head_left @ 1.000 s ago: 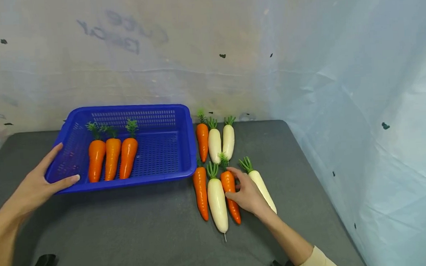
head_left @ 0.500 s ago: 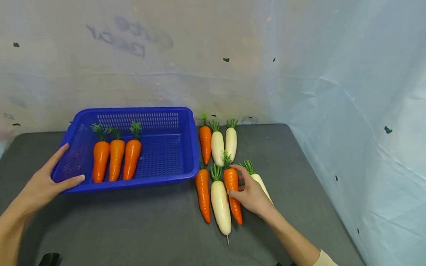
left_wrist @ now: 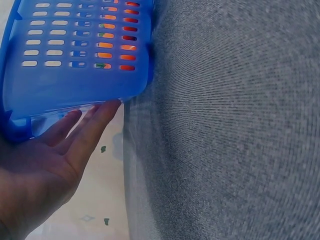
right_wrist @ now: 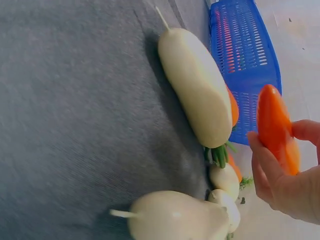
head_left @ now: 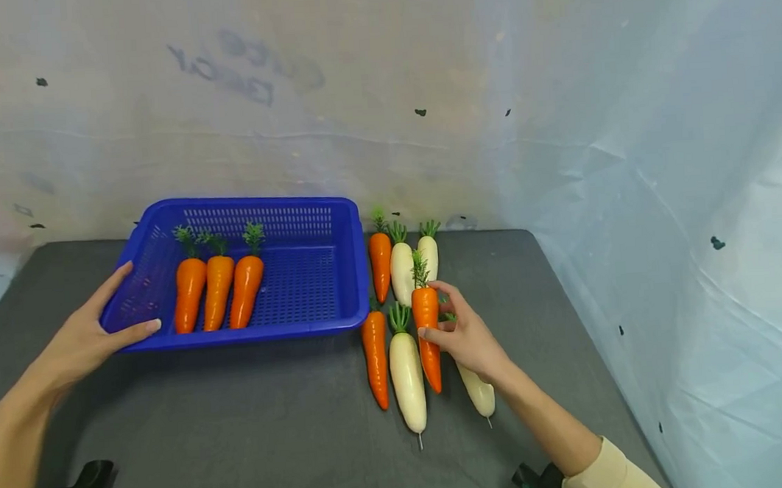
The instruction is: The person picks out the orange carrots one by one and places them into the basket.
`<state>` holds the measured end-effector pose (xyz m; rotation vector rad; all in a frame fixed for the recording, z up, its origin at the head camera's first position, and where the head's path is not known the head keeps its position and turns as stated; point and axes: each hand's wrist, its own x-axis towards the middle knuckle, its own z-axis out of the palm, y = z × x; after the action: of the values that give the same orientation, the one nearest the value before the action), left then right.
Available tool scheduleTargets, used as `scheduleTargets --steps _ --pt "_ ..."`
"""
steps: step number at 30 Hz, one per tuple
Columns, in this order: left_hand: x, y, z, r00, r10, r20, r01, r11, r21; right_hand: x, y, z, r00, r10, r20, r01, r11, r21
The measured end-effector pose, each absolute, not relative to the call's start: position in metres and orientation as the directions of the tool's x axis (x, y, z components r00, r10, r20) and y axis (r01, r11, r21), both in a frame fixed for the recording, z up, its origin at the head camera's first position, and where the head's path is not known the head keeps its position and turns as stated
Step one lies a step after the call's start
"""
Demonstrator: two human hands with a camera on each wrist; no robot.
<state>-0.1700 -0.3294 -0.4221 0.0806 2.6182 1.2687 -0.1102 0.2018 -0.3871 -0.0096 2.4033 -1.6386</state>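
A blue slotted basket (head_left: pixel 309 204) stands at the back left of the dark table (head_left: pixel 241 429) and holds three orange carrots (head_left: pixel 218 291). My left hand (head_left: pixel 84 337) lies with straight fingers against the basket's near left corner (left_wrist: pixel 75 85). My right hand (head_left: pixel 465 336) pinches an orange carrot (head_left: pixel 426 330) and holds it lifted above the table (right_wrist: pixel 276 127). Under and beside it lie a white radish (head_left: pixel 407 372), another orange carrot (head_left: pixel 375 355) and a second white radish (head_left: pixel 476 390).
Behind those, next to the basket's right wall, lie one more carrot (head_left: pixel 380 255) and two white radishes (head_left: pixel 402 269). A plastic sheet wall (head_left: pixel 625 151) closes the back and right side. The table's front half is bare.
My right hand closed on the orange carrot and raised it off the table, toward the back. The left hand stayed on the basket.
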Motion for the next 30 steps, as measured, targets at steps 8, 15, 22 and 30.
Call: scheduleTargets --steps 8,15,22,30 --pt "-0.169 -0.329 -0.422 -0.970 0.145 -0.195 -0.061 0.630 0.774 -0.124 0.192 -0.372 -0.972 -0.158 -0.172 0.099 0.386 -0.917" --pt "-0.171 -0.330 -0.422 -0.971 0.146 -0.189 -0.055 0.631 0.773 -0.144 0.176 -0.357 -0.956 -0.204 -0.213 0.135 0.340 -0.931" --pt "-0.172 -0.330 -0.421 -0.969 0.149 -0.196 -0.061 0.625 0.779 -0.162 0.160 -0.341 -0.952 -0.250 -0.178 0.078 0.365 -0.928" --pt "-0.172 -0.329 -0.420 -0.969 0.133 -0.208 -0.077 0.637 0.767 -0.184 0.139 -0.330 -0.939 -0.300 -0.170 0.049 0.374 -0.926"
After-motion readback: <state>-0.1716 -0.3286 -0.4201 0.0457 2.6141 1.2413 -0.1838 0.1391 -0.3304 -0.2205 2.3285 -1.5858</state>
